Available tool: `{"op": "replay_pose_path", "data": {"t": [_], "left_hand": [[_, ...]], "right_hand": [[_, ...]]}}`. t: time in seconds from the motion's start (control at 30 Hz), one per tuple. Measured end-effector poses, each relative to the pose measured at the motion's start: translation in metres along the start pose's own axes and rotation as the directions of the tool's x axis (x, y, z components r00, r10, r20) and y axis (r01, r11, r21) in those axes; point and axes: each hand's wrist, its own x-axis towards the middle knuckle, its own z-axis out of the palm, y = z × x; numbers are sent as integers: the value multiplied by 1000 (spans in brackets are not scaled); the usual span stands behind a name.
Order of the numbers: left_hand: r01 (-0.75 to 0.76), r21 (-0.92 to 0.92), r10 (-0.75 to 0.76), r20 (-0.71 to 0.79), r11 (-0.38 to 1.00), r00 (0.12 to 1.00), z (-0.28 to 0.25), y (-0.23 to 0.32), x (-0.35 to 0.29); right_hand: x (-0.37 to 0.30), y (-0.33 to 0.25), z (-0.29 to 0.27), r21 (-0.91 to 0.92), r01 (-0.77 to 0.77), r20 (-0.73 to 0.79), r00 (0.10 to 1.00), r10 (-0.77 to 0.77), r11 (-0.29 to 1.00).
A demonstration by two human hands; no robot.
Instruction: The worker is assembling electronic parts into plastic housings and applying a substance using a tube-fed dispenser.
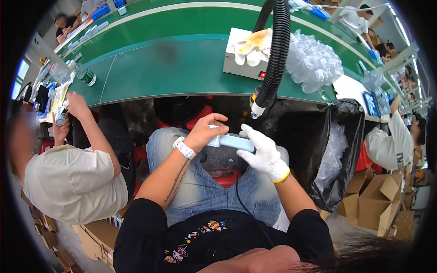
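Glossy pale-blue oblong case lapward of the black ribbed plastic hose: best kept level, held lightly.
Your bare left hand slants inward left of the hose, fingers clamped on the case; your white-gloved right hand angles in lapward of the hose, thumb and fingers apart around the case's right end, contact unclear.

showing dark script along the left forearm and small markings on the pale box, too fine for reading; displaying large dark letters, partly visible, on a co-worker's shirt.
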Motion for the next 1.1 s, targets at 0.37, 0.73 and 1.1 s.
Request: {"op": "replay_pose_path", "data": {"t": [0.37,0.73,1.1], "left_hand": [[-784,498,737,356,371,575,90,-30,-102],[-274,18,270,-248,961,930,12,-13,-64],[-160,974,962,-118,160,247,-132,133,206]], "right_hand": [[-56,-33,-5,-194,-168,583,773,251,967],[-17,12,-35,676,-334,90,922,376,657],[97,97,-180,-723,-380,-583,783,-215,577]]}}
